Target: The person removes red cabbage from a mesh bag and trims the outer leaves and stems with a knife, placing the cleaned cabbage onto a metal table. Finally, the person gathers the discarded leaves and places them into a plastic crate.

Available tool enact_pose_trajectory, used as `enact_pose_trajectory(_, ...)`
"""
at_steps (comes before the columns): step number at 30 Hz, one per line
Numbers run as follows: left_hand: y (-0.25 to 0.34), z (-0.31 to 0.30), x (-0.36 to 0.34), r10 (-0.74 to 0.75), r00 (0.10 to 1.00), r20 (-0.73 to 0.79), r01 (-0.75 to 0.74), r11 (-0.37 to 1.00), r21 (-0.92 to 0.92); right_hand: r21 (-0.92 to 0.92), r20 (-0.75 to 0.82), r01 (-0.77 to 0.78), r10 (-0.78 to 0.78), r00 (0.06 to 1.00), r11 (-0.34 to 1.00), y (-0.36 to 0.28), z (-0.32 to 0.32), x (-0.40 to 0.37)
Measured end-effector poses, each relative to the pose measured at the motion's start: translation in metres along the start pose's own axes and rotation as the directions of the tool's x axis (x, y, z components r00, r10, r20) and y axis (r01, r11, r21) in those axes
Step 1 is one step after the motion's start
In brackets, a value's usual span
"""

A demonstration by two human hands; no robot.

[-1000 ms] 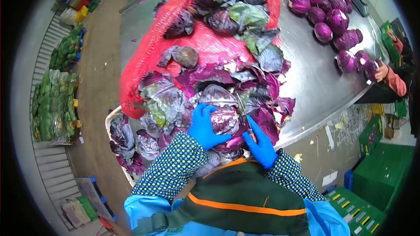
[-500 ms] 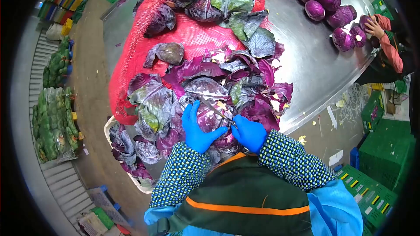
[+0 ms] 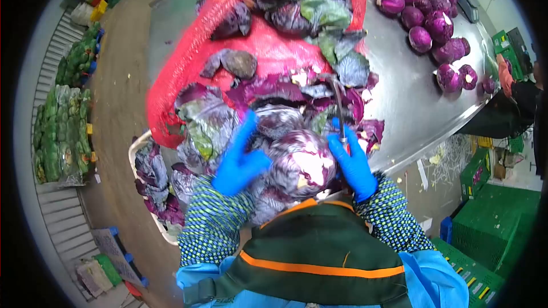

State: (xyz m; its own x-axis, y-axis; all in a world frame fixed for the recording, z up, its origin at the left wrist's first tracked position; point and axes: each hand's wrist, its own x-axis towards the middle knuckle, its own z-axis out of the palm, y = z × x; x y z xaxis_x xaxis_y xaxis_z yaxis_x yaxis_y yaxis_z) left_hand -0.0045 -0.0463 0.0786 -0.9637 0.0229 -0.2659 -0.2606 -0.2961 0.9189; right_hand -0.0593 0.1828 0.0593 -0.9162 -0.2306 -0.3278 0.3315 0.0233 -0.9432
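Observation:
A red cabbage point(image 3: 285, 157) with a pale cut stem end sits right in front of me, low on the pile of loose leaves. My left hand point(image 3: 242, 157), in a blue glove, is at its left side with thumb and fingers spread, holding nothing. On the other side, my right hand point(image 3: 355, 165), gloved in blue too, holds a knife point(image 3: 338, 100) with its curved blade pointing away from me. Fingers of that hand reach to the cabbage's right edge. Trimmed purple leaves point(image 3: 268, 88) lie beyond both hands.
A red mesh bag point(image 3: 177, 74) with untrimmed cabbages point(image 3: 291, 18) spreads over the metal table point(image 3: 394, 100). Trimmed cabbages point(image 3: 391, 0) are grouped at the far right. Left of me is a white tub point(image 3: 137, 151) of leaves. Another person's sleeve point(image 3: 504, 74) shows at the right edge.
My hands have moved apart, and the knife has swung to point away from me. The cabbage between them now shows its cut stem end. The other person's hand has left the trimmed cabbages.

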Motion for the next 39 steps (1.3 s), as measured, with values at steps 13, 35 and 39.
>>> enact_pose_trajectory(13,-0.091,0.039,0.016,0.303,0.948,-0.101,-0.147,0.695,0.704,-0.727,0.307,0.333,-0.150,0.940,0.601,-0.007,-0.013,-0.010)
enact_pose_trajectory(35,-0.069,-0.003,0.033,0.478,0.850,0.223,-0.314,0.118,0.942,-0.291,0.179,0.046,0.007,0.984,0.956,0.013,-0.015,0.030)
enact_pose_trajectory(39,-0.056,-0.007,0.043,0.203,0.936,-0.288,0.018,0.788,0.615,-0.402,0.210,0.162,-0.081,0.974,0.901,0.043,-0.006,0.000)
